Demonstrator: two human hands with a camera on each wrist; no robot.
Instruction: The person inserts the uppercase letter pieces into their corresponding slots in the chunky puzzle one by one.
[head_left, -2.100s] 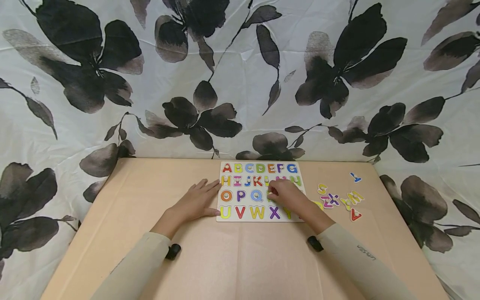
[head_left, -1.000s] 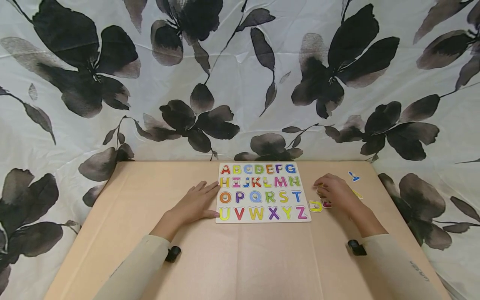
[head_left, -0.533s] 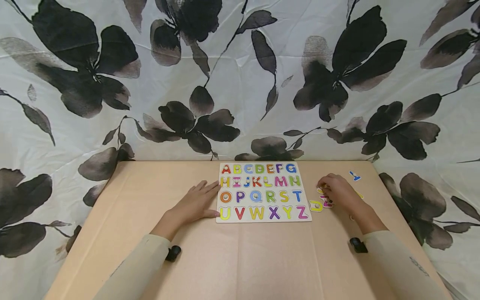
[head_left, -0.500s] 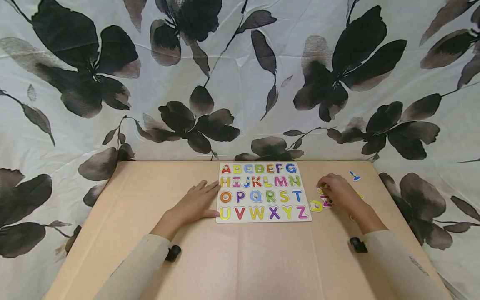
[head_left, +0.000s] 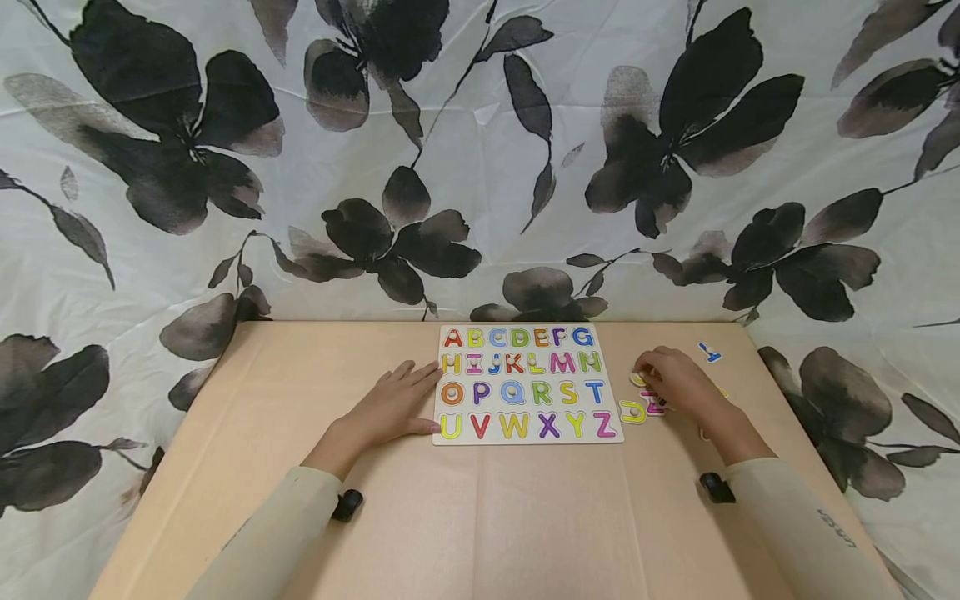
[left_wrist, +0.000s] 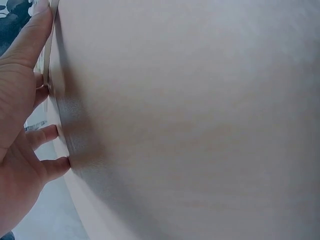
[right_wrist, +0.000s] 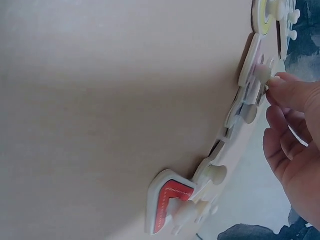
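A white alphabet puzzle board (head_left: pixel 495 377) lies on the table, with knobbed letter pieces in its upper rows. My left hand (head_left: pixel 393 402) rests along its left edge, fingers spread and fairly straight. To the right of the board, my right hand (head_left: pixel 681 382) pinches a yellow letter S piece (head_left: pixel 637 379) between thumb and index finger, largely covered by the fingertips. Beside it lie a pink Z piece (head_left: pixel 654 403) and a yellow U piece (head_left: pixel 632 412). The right wrist view shows a red V piece (right_wrist: pixel 167 200), hidden under the wrist in the head view.
A blue T piece (head_left: pixel 709 352) lies beyond the right hand. Other loose letters are mostly covered by that hand. The tan tabletop (head_left: pixel 540 517) ends at a floral cloth (head_left: pixel 480 167) behind the board. Each wrist wears a small black camera.
Over two seconds my right hand has left the board's third row and moved right to the loose letters. Lately the pinched S piece has shifted slightly left. The left hand has stayed at the board's edge.
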